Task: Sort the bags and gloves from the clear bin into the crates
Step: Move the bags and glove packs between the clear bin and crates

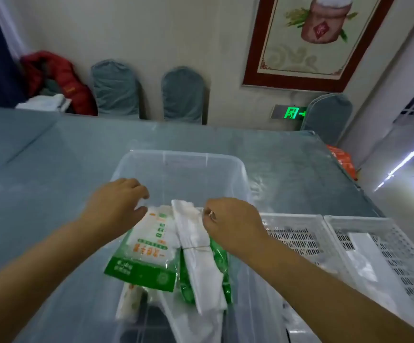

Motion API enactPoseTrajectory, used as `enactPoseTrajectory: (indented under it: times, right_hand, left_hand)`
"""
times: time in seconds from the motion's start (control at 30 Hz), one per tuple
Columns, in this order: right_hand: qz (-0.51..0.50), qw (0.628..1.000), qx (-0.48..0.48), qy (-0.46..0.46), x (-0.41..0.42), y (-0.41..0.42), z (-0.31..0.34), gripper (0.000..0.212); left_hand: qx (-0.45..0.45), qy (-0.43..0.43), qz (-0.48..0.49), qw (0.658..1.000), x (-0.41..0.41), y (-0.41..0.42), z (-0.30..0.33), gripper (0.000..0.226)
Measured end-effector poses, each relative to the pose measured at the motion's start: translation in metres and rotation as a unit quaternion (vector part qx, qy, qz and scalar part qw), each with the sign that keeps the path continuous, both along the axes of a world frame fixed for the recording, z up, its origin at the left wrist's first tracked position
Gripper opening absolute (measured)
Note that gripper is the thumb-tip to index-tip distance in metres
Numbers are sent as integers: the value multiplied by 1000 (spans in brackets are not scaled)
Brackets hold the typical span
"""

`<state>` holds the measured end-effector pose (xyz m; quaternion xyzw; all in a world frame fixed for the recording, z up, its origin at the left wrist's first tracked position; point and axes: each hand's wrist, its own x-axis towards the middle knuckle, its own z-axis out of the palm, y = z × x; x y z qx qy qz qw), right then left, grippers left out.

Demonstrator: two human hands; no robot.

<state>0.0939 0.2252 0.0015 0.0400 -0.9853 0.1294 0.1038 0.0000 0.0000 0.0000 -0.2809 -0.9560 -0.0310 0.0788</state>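
A clear bin [181, 167] stands on the grey-blue table [52, 149] toward its near edge, and both bare hands reach over it. The left hand [116, 201] pinches the top edge of a green-and-white glove packet [146, 246], which hangs tilted above the bin's near half. The right hand [233, 219] closes its fingertips on the top of a folded bundle of white bags [201, 256], tied round the middle with a thin band; the bundle hangs just beside the packet, touching it. Behind the bundle a second green packet [219, 258] shows, and whether the right hand grips it too cannot be told. More white bags and another packet lie lower in the bin. Two white perforated crates [300, 233] [399, 256] sit side by side at the table's near right corner, just beside the bin; the right-hand one holds pale folded plastic.
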Motion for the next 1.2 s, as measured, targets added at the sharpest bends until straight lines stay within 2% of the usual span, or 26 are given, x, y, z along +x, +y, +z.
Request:
enactPoseTrajectory:
  times: [0.13,0.23,0.3,0.33,0.4,0.57,0.63,0.73,0.83,0.9,0.97,1.03,1.1,1.17,1.2]
  right_hand:
    - [-28,977,41,-207,-45,-35,-40,26]
    - [-74,952,57,-292,-62,-45,-77,31]
    - [-99,942,53,-317,-62,-49,-100,50]
    - [-115,938,45,-323,-61,-51,-107,59]
    - [-135,936,23,-325,-58,-52,-117,63]
    - [-186,936,-54,-294,-55,-50,-114,39]
    - [-214,933,-73,-281,-51,-47,-112,38]
    - [-232,933,-45,-272,-45,-42,-110,37]
    - [-243,938,-55,-242,-44,-33,-94,35]
    - [-236,942,-91,-220,-45,-26,-74,31]
    - [-222,944,-141,-199,-44,-19,-50,21]
    - [-215,928,-252,-169,-37,-9,-24,11]
    - [-199,894,-381,-129,-24,4,1,16]
    - [-164,852,-486,-102,-10,19,24,21]
    - [-141,828,-535,-94,-3,29,32,24]
  left_hand:
    - [-17,-15,1,1000,-4,-22,-19,31]
    - [-6,-8,-29,1000,-7,-27,-32,32]
    - [9,-9,-32,999,-9,-29,-34,34]
    - [9,-10,-37,999,-10,-30,-35,34]
    - [18,-12,-47,999,-10,-31,-38,35]
    - [28,-15,-50,998,-9,-32,-38,35]
    - [28,-13,-52,998,-8,-32,-38,34]
    - [25,-14,-57,998,-7,-31,-38,34]
    - [34,-44,-62,996,-8,-27,-32,34]
    - [39,-60,-75,995,-9,-19,-25,35]
    - [37,-37,-93,994,-10,-6,-15,44]
    - [64,-9,-100,993,-12,14,-3,65]
    - [114,-14,-96,989,-11,40,11,83]
    - [204,-102,-64,972,-8,70,23,86]
    - [261,-181,-47,947,-4,87,30,85]
